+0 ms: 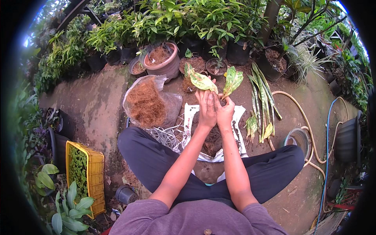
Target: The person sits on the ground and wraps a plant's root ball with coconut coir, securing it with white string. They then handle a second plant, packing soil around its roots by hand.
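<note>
My left hand (206,107) and my right hand (225,109) are pressed together above an open white sack (189,111). Between them is the base of a leafy cutting with pale green, mottled leaves (203,81); one more mottled leaf (233,80) rises above my right fingers. Dark matter shows by my right fingertips, but the stem and roots are mostly hidden. Below my wrists, dark fibrous potting mix (212,144) fills the sack. Just right of it lies a smaller bunch of mottled leaves (251,127) with thin roots.
Left of the sack are coconut fibre (147,102) in a clear plastic bag and a heap of white string (167,138). Long snake plant leaves (263,100) lie at right, beside a bucket (298,141) and hose (296,105). A clay pot (163,69) stands ahead; a yellow crate (97,176) is at left.
</note>
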